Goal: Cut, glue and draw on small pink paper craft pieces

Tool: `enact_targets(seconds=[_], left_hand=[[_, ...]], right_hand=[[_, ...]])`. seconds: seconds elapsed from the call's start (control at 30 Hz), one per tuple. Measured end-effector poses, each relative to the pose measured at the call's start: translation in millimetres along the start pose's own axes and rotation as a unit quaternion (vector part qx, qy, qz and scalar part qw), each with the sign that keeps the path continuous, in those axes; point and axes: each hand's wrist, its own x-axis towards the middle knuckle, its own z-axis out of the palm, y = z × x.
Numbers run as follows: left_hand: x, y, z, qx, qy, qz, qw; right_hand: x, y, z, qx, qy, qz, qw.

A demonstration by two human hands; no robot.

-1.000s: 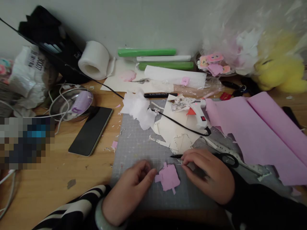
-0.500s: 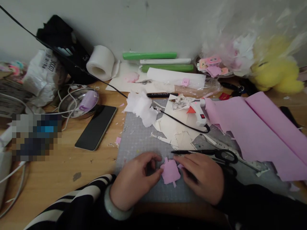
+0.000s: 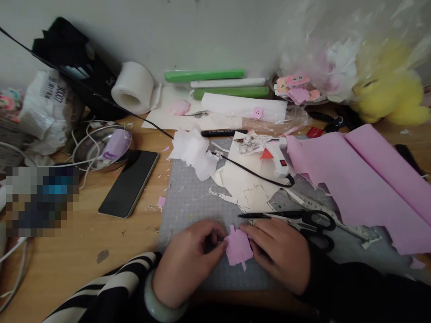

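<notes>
Head cam: our L hand [image 3: 190,261] pinches the pink cutout [image 3: 238,247] by its left edge over the mat [image 3: 188,202], R hand [image 3: 284,253] curled at its right (can't tell if pinching), prob. to steady it, w/ scissors [image 3: 306,217] just beyond.

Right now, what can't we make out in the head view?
All in the head view:
Pink cutout: side edges partly covered by the left hand and right hand; pinch or mere touch unclear.
Scissors: blades partly hidden by the right hand.
Marker: lettering too small to read.
Pink sheet: cut off by the right edge.
Plush: upper part blurred behind clear plastic.
</notes>
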Motion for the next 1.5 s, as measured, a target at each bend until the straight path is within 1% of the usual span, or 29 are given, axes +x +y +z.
enact_targets(seconds=[0.2, 0.33, 0.5, 0.63, 0.73, 0.8, 0.87, 0.93, 1.0, 1.03, 1.1, 1.13, 1.17, 1.23, 1.3, 1.4, 1.5], left_hand=[[2.1, 0.1, 0.1, 0.002, -0.009, -0.013, 1.0], [2.2, 0.1, 0.8, 0.002, -0.008, -0.01, 1.0], [1.5, 1.6, 2.4, 0.038, -0.011, -0.007, 0.999], [0.8, 2.9, 3.3, 0.052, -0.006, 0.003, 0.999], [0.3, 2.0, 2.6, 0.039, -0.003, 0.006, 0.999], [-0.6, 0.1, 1.5, 0.007, -0.005, 0.006, 1.0], [-3.1, -1.6, 0.3, -0.039, 0.013, 0.011, 0.999], [-7.7, -1.3, -0.7, -0.071, 0.056, 0.029, 0.995], [-13.9, 1.9, -1.1, -0.074, 0.084, 0.057, 0.992], [-17.1, 4.5, -0.9, -0.07, 0.075, 0.075, 0.992], [-22.9, 10.0, 0.5, -0.066, 0.033, 0.1, 0.992], [-25.3, 12.2, 1.7, -0.067, 0.007, 0.106, 0.992], [-27.2, 13.9, 3.2, -0.071, -0.015, 0.105, 0.992], [-29.6, 14.8, 6.6, -0.086, -0.044, 0.09, 0.991], [-30.7, 12.9, 10.3, -0.113, -0.049, 0.064, 0.99], [-31.2, 8.1, 15.8, -0.127, -0.02, 0.013, 0.992], [-31.3, 4.1, 20.8, -0.1, 0.007, -0.02, 0.995]], right_hand=[[0.4, -0.2, -0.1, 0.015, -0.003, 0.015, 1.0], [1.7, -0.2, -1.1, 0.013, -0.01, 0.015, 1.0], [1.0, -0.7, 1.0, 0.017, 0.009, 0.02, 1.0], [-0.3, -2.1, 0.4, 0.028, 0.006, 0.026, 0.999], [0.4, -2.2, -4.7, 0.039, -0.008, 0.03, 0.999], [2.3, -1.7, -10.8, 0.049, -0.013, 0.035, 0.998], [5.5, -2.1, -18.7, 0.066, 0.0, 0.05, 0.997], [9.6, -4.7, -26.9, 0.1, 0.017, 0.079, 0.992], [13.5, -10.2, -33.5, 0.151, 0.007, 0.115, 0.982], [15.1, -13.9, -35.6, 0.179, -0.007, 0.129, 0.975], [17.1, -21.8, -37.1, 0.223, -0.037, 0.141, 0.964], [17.3, -25.5, -36.4, 0.233, -0.042, 0.138, 0.962], [16.9, -28.7, -35.1, 0.236, -0.035, 0.131, 0.962], [14.8, -32.5, -31.2, 0.229, -0.009, 0.112, 0.967], [11.9, -32.5, -27.4, 0.218, -0.005, 0.095, 0.971], [8.2, -27.8, -24.2, 0.198, -0.035, 0.066, 0.977], [6.4, -23.0, -22.8, 0.156, -0.032, 0.043, 0.986]])
